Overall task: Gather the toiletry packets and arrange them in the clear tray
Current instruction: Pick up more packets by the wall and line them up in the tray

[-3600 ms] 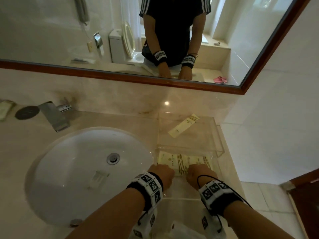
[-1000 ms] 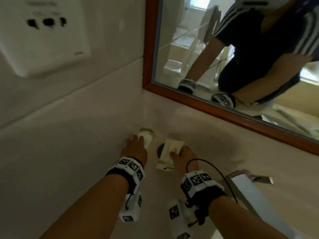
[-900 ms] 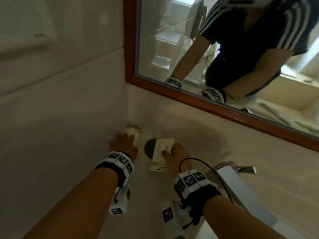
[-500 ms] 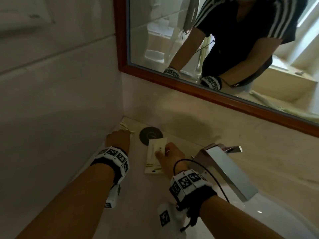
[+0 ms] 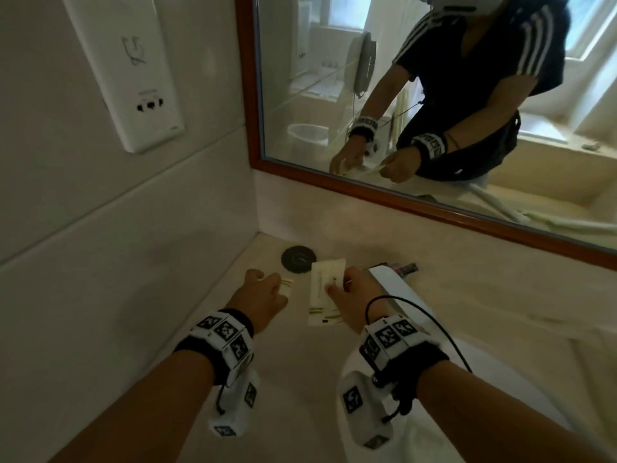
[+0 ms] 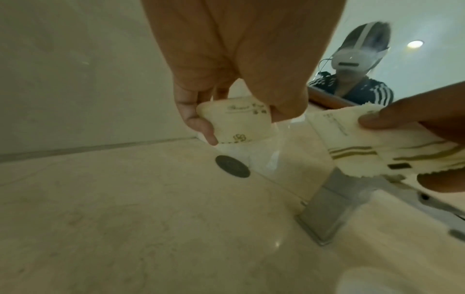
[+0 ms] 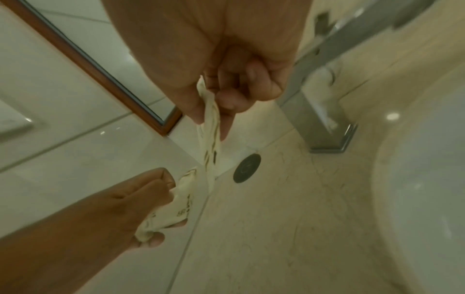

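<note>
My left hand (image 5: 263, 294) grips a small puffy cream packet (image 6: 236, 123), held above the counter near the left wall; in the head view only its striped edge (image 5: 286, 285) shows. My right hand (image 5: 350, 295) pinches flat cream packets with gold stripes (image 5: 325, 292) between thumb and fingers. The left wrist view shows these flat packets (image 6: 372, 143) at its right side, and the right wrist view shows them edge-on (image 7: 210, 127), with the small packet (image 7: 173, 206) below in the left hand. The clear tray is out of view.
A dark round disc (image 5: 298, 259) is set in the marble counter (image 5: 300, 379) by the back corner. A chrome faucet (image 5: 394, 282) stands right of my right hand, with the white basin (image 5: 500, 396) beyond. The wall with a socket plate (image 5: 133, 78) is close on the left; a mirror (image 5: 434, 95) is behind.
Both hands have lifted their packets off the counter and drawn back from the corner. The disc, partly covered before, now lies bare. The head view has swung from the tray to this left corner.
</note>
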`<state>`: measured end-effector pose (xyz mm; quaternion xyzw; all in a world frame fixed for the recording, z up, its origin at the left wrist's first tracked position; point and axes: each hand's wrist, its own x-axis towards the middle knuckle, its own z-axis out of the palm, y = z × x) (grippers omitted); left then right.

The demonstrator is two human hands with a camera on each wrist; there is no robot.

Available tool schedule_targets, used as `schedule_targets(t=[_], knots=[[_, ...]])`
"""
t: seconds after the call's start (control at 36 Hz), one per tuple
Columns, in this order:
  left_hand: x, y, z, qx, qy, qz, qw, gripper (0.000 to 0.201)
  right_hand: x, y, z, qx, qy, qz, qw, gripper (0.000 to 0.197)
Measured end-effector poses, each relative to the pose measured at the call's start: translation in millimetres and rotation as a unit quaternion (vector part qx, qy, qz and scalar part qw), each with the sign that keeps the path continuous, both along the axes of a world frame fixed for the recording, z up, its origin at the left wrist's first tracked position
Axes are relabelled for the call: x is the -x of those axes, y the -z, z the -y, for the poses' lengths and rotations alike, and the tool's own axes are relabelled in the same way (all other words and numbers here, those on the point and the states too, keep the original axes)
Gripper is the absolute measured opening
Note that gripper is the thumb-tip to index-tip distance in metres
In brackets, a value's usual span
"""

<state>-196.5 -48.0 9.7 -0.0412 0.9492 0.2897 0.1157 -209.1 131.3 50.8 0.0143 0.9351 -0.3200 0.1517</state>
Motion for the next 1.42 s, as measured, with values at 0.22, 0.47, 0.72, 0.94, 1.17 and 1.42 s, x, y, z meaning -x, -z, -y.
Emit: schedule_targets(t=[0.22,0.47,0.72,0.94,1.17,1.42], knots=[[-44,-48,-88,0.014,0.012,-0.044,0.999,0.043,-52,-34,-82,0.049,0.019,-0.061,0.997,0.032],[-88,-59,-253,0.023,0.156,-0.051,0.986,0.016,-109,-38,-243,0.022,0.064,-0.053,0.996,0.028],[-113,-43,-418,-0.014,0.231,-0.044,0.972,0.037,-168,-27,-429,-0.016,0.174,-0.041,0.984,0.016],[-131,-14,-517,0.068,0.307,-0.062,0.947,0.023,-205,9,-535,-0.054,0.277,-0.023,0.959,0.008],[-135,33,-566,0.173,0.354,-0.174,0.903,0.034,-218,62,-573,-0.146,0.184,-0.101,0.967,0.023],[-149,77,-576,0.206,0.425,-0.156,0.868,0.053,-218,114,-576,-0.23,0.098,-0.122,0.961,0.042]])
